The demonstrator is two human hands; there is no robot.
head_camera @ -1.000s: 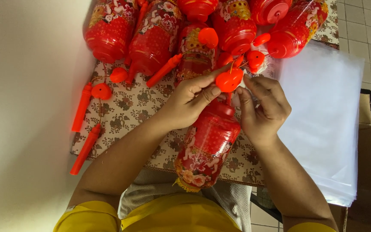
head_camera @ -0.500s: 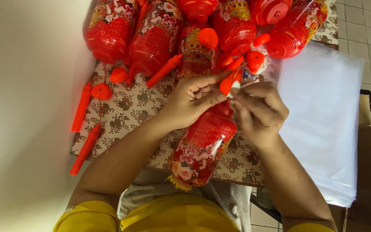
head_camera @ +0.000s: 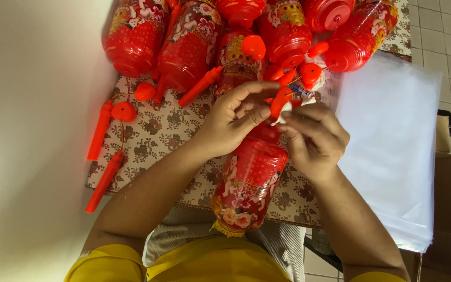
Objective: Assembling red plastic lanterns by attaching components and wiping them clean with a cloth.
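Head view, looking down at a table covered with a floral-patterned cloth (head_camera: pixel 157 130).

Red lantern (head_camera: pixel 249 180): lies on the cloth, long axis running from the person's lap up toward the hands; fringed gold end nearest the body, top end under the fingers. All positions below are given relative to this lantern.

Left hand (head_camera: pixel 230 122): at the lantern's upper left, fingers curled, thumb and forefinger pinched on a small orange-red cap piece (head_camera: pixel 279 102) right at the lantern's top end. Hand rests against the lantern's upper shoulder.

Right hand (head_camera: pixel 314 138): at the lantern's upper right, just beside the left hand. Fingers closed in a pinch on something small and white at the cap piece; what that white bit is cannot be told. Palm side lies along the lantern's right flank.

Surroundings:
- Beyond the lantern's top: a row of finished red lanterns (head_camera: pixel 189 44), packed side by side at the far edge of the cloth.
- Between that row and the lantern: loose orange caps and stick handles.
- Well left of the lantern: orange stick handles (head_camera: pixel 100 130) at the cloth's left edge, one lying partly off it.
- Right of the lantern: stack of clear plastic sheets (head_camera: pixel 392 146), overhanging the table.
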